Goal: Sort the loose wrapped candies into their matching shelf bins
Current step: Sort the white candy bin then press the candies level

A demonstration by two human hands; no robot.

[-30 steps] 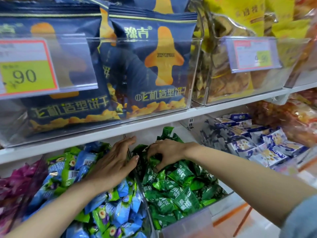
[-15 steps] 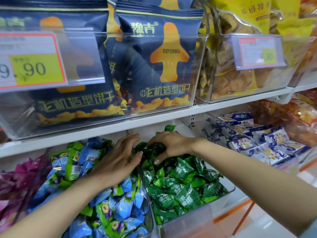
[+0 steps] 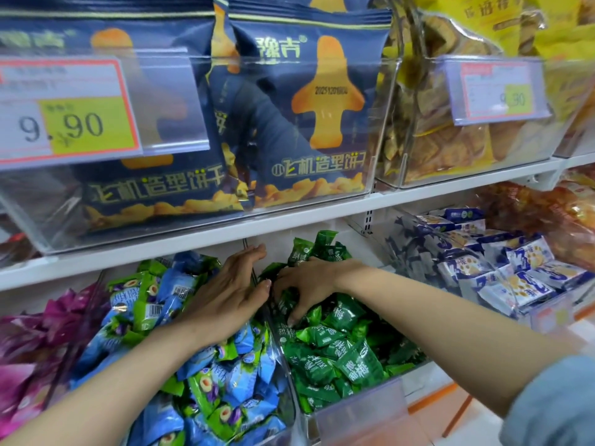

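In the head view, the left hand (image 3: 230, 292) lies flat with straight fingers on the heap of blue-and-green wrapped candies (image 3: 225, 391). Its fingertips point toward the back of the shelf, and its thumb side is against the clear divider wall (image 3: 279, 346) that separates this bin from the next. Just to the right of that wall, the right hand (image 3: 310, 283) reaches into the clear bin (image 3: 360, 410) of green wrapped candies (image 3: 341, 355). Its fingers are curled downward and its fingertips are buried among the wrappers. It may be gathering a few, but I cannot tell whether it actually grips any. The two hands are very close, nearly touching across the divider. A blue denim sleeve (image 3: 553, 400) covers the right upper arm. Purple wrapped candies (image 3: 29, 342) fill the bin on the far left, and blue-and-white packets (image 3: 515, 272) fill the one on the right. Above the white shelf board (image 3: 289, 223), navy biscuit bags (image 3: 309, 123) stand in a clear bin with a 9.90 price tag (image 3: 64, 114), beside yellow snack bags (image 3: 450, 133).
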